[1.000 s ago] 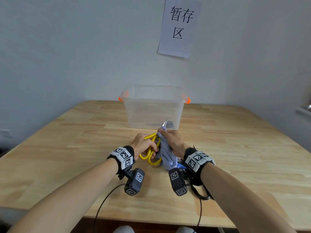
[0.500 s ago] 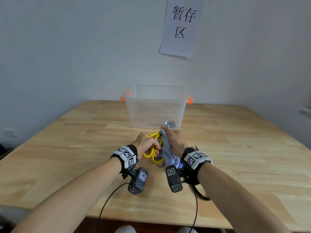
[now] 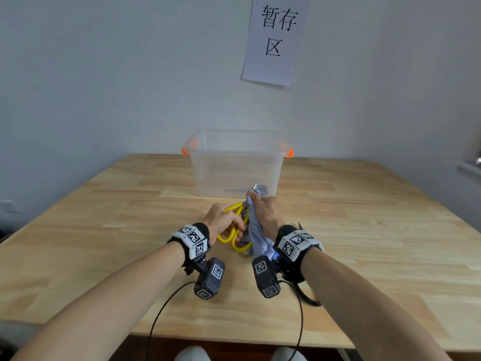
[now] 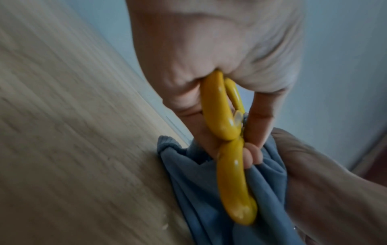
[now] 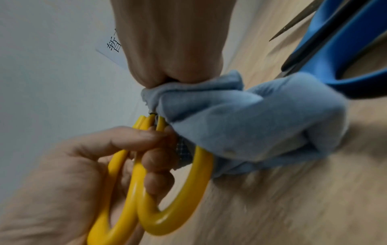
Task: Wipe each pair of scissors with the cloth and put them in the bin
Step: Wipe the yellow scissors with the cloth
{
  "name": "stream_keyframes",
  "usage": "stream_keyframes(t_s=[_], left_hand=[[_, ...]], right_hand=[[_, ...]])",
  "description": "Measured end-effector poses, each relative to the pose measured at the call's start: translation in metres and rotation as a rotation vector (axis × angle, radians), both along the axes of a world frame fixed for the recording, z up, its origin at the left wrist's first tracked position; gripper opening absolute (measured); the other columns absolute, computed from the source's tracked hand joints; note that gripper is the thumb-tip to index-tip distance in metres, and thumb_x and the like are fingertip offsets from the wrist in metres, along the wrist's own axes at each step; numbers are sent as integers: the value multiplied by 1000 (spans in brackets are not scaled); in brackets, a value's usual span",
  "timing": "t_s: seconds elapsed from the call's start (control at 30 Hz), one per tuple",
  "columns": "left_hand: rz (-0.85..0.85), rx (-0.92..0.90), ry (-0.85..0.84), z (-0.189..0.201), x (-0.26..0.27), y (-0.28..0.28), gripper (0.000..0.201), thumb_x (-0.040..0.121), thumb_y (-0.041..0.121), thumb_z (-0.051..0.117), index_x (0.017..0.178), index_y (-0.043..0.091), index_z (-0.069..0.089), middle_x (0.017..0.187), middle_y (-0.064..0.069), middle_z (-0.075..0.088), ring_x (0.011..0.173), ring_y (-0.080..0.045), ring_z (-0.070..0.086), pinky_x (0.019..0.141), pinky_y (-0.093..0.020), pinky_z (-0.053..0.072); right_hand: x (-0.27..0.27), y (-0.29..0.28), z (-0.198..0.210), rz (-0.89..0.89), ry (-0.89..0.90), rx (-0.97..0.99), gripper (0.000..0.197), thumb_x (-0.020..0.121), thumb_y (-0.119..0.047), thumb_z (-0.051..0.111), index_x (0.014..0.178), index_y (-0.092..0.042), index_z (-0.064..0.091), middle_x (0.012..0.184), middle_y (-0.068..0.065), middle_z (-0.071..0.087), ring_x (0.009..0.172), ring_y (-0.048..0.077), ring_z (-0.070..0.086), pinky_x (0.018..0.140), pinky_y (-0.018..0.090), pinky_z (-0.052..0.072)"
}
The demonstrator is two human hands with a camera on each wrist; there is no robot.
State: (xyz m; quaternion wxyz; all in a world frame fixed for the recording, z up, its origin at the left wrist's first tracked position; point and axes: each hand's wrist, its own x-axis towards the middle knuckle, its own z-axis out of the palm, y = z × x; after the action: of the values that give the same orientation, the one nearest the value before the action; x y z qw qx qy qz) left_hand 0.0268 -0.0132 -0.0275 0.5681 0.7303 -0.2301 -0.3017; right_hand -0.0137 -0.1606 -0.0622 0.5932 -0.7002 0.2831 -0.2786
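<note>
My left hand (image 3: 223, 222) grips the yellow handles of a pair of scissors (image 3: 234, 230), seen close in the left wrist view (image 4: 228, 149) and the right wrist view (image 5: 146, 190). My right hand (image 3: 263, 209) holds a grey-blue cloth (image 3: 256, 230) wrapped round the blades; only the metal tip (image 3: 255, 186) pokes out above the fingers. The cloth (image 5: 251, 124) hangs bunched below the fist. A clear plastic bin (image 3: 235, 162) with orange handles stands just beyond, with a dark pair of scissors (image 3: 250, 190) on its floor. Blue-handled scissors (image 5: 345, 49) lie on the table beside my right wrist.
The wooden table (image 3: 104, 230) stretches wide on both sides of my hands. A paper sign (image 3: 276, 40) hangs on the wall above the bin. Cables from the wrist cameras trail over the near table edge (image 3: 234, 340).
My right hand with the cloth has slid a little further up the blades toward the tip. The left hand keeps its grip on the yellow handles.
</note>
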Motion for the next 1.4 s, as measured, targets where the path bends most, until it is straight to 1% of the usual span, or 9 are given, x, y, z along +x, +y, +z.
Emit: stream_keyframes(t_s=[0.1,0.27,0.37,0.63,0.8,0.9,1.07,1.2,1.4], left_hand=[[5,5,3,1,1,2,20,68,-16,65,65,3,59,57,-18,58,47,-29,58,47,-31,51],[5,17,31,2,7,4,19,67,-17,65,75,0,61,65,-21,59,49,-30,57,49,-32,51],[2,13,37,3,7,2,19,67,-17,66,75,0,61,65,-22,59,49,-30,58,49,-32,51],[-2,13,17,1,1,0,20,67,-16,66,67,3,60,58,-19,59,49,-30,58,50,-32,52],[12,45,49,3,8,6,17,68,-16,65,75,-1,63,62,-21,60,47,-29,58,49,-32,53],[10,51,57,2,7,6,18,67,-16,65,76,-1,63,63,-22,60,48,-30,58,51,-33,53],[31,17,33,-2,4,3,16,66,-15,66,70,0,62,61,-21,59,48,-30,58,51,-32,53],[27,10,9,0,0,3,16,67,-14,65,68,2,61,58,-19,60,48,-29,59,50,-31,53],[17,47,54,1,8,9,18,66,-15,67,75,-1,63,66,-24,60,50,-31,59,53,-34,53]], right_hand=[[-1,1,3,39,11,36,47,92,-36,65,50,-15,61,58,11,59,61,25,55,63,40,48],[-8,3,15,292,-95,412,18,94,-11,65,86,5,69,74,13,71,67,24,66,68,35,57],[-9,5,16,259,-128,428,16,92,-8,68,82,5,70,74,15,70,64,24,66,65,34,57],[-3,0,2,27,33,-6,52,77,-60,62,48,-16,65,59,10,64,60,23,59,63,40,51],[-3,0,10,273,-67,237,20,94,-14,66,80,-1,71,70,8,67,69,19,62,67,33,51],[-4,-1,10,307,-72,284,16,92,-12,69,88,4,72,76,12,69,72,21,66,69,32,54],[0,8,9,83,-94,204,27,91,-17,69,67,-5,70,64,6,67,63,20,62,62,30,53],[6,8,8,-8,-46,72,37,94,-25,64,76,6,71,72,12,67,66,19,59,62,32,50],[-5,-1,20,425,-88,333,22,100,-2,53,81,4,63,73,4,72,67,13,66,65,23,56]])
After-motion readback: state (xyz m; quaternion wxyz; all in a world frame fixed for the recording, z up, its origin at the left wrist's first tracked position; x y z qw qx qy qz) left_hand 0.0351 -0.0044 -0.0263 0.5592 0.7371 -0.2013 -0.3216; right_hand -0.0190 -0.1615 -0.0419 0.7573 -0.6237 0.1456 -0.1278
